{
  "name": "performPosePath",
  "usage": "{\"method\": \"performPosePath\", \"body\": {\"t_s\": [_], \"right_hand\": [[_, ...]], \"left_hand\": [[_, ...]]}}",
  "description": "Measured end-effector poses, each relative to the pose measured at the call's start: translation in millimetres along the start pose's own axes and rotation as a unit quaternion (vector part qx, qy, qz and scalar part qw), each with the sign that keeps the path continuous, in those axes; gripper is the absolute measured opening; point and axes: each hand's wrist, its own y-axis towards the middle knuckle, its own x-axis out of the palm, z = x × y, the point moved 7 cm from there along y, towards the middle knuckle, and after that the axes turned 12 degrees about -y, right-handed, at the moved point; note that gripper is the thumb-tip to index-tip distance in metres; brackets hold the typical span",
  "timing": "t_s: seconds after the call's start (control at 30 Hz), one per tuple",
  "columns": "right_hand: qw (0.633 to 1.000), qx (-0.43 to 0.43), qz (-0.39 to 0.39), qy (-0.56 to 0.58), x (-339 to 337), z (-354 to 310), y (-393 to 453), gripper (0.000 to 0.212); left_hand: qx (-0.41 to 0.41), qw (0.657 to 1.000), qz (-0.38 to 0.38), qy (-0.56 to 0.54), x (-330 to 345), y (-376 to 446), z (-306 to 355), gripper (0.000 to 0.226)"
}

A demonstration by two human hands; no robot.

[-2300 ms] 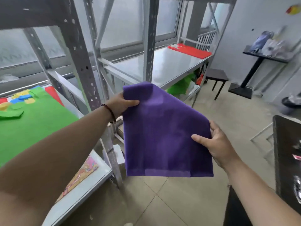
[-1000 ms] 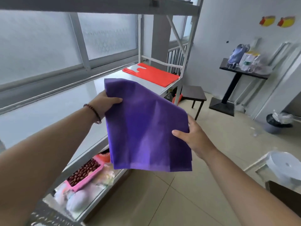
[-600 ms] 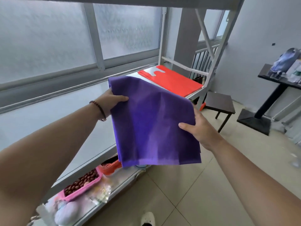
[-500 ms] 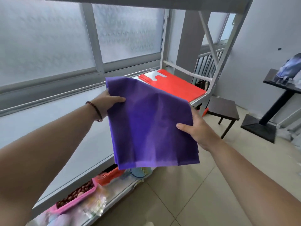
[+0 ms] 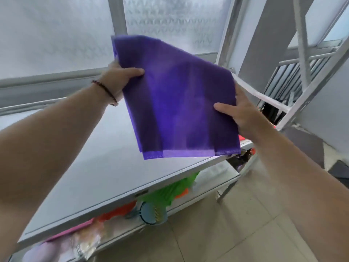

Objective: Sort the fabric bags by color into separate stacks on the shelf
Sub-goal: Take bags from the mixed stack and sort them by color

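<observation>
The purple fabric bag (image 5: 177,103) is hanging flat and spread in the air above the grey shelf surface (image 5: 98,167), its stitched bottom hem lowest and lying just over the shelf's front edge, not yet touching. The left hand (image 5: 120,80) is pinching the upper left edge, thumb lying on the front face and the other fingers hidden behind the cloth. The right hand (image 5: 239,114) is pinching the right edge the same way, thumb on top. Holding two opposite edges is likely keeping the thin fabric taut so it lands unwrinkled. A sliver of red (image 5: 242,138) is showing behind the right hand; whether it is a bag cannot be told. The bare shelf area below seems to be the intended spot for a purple stack. Green, orange and other items (image 5: 170,193) are sitting on the lower shelf.
</observation>
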Motion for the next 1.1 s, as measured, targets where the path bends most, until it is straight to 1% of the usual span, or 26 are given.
{"method": "performPosePath", "body": {"t_s": [0.03,0.07,0.1,0.13,0.17,0.2,0.23,0.27,0.3,0.33,0.43,0.47,0.57,0.63,0.7,0.77,0.87,0.9,1.0,1.1], "right_hand": [[0.999,-0.001,-0.013,0.031,-5,2,12,0.061],[0.998,0.009,-0.035,0.059,-6,9,23,0.057],[0.995,0.039,-0.059,0.065,-4,26,32,0.050],[0.992,0.086,-0.081,0.039,-1,47,36,0.041],[0.984,0.144,-0.101,-0.013,1,74,38,0.031],[0.969,0.198,-0.126,-0.073,2,100,37,0.021],[0.949,0.246,-0.152,-0.127,2,126,33,0.013],[0.928,0.284,-0.172,-0.169,1,148,28,0.009],[0.913,0.306,-0.184,-0.200,0,167,27,0.010],[0.904,0.319,-0.190,-0.214,-1,179,25,0.011],[0.912,0.312,-0.166,-0.206,-3,197,29,0.022],[0.919,0.298,-0.150,-0.211,-5,198,32,0.024],[0.931,0.269,-0.093,-0.228,-13,203,45,0.025],[0.932,0.247,-0.062,-0.257,-16,206,57,0.030],[0.932,0.232,-0.040,-0.277,-18,206,67,0.032],[0.930,0.230,-0.036,-0.283,-17,204,75,0.028],[0.929,0.229,-0.049,-0.285,-13,204,80,0.022],[0.928,0.223,-0.052,-0.293,-12,204,81,0.021],[0.922,0.207,-0.057,-0.323,-17,204,78,0.021],[0.909,0.199,-0.064,-0.360,-25,206,76,0.030]], "left_hand": [[0.023,1.000,0.017,-0.008,2,4,4,0.038],[0.030,0.999,0.040,-0.005,1,6,-1,0.034],[0.009,0.997,0.072,0.023,-4,5,-16,0.031],[-0.037,0.993,0.098,0.058,-10,1,-40,0.026],[-0.101,0.980,0.130,0.111,-22,-6,-71,0.021],[-0.170,0.958,0.162,0.165,-34,-15,-103,0.014],[-0.229,0.929,0.204,0.208,-49,-26,-131,0.010],[-0.269,0.902,0.245,0.233,-62,-35,-154,0.016],[-0.288,0.884,0.276,0.242,-71,-42,-171,0.024],[-0.286,0.877,0.299,0.244,-76,-46,-183,0.029],[-0.249,0.872,0.317,0.278,-81,-41,-197,0.048],[-0.233,0.872,0.318,0.290,-82,-35,-198,0.050],[-0.187,0.880,0.321,0.298,-81,-10,-192,0.038],[-0.168,0.891,0.312,0.283,-75,8,-190,0.030],[-0.168,0.893,0.290,0.301,-70,20,-191,0.043],[-0.188,0.880,0.276,0.337,-70,23,-192,0.051],[-0.220,0.854,0.279,0.379,-75,17,-195,0.050],[-0.222,0.851,0.278,0.387,-76,16,-197,0.049],[-0.216,0.835,0.276,0.424,-72,10,-201,0.033],[-0.209,0.822,0.279,0.450,-64,5,-203,0.026]]}}
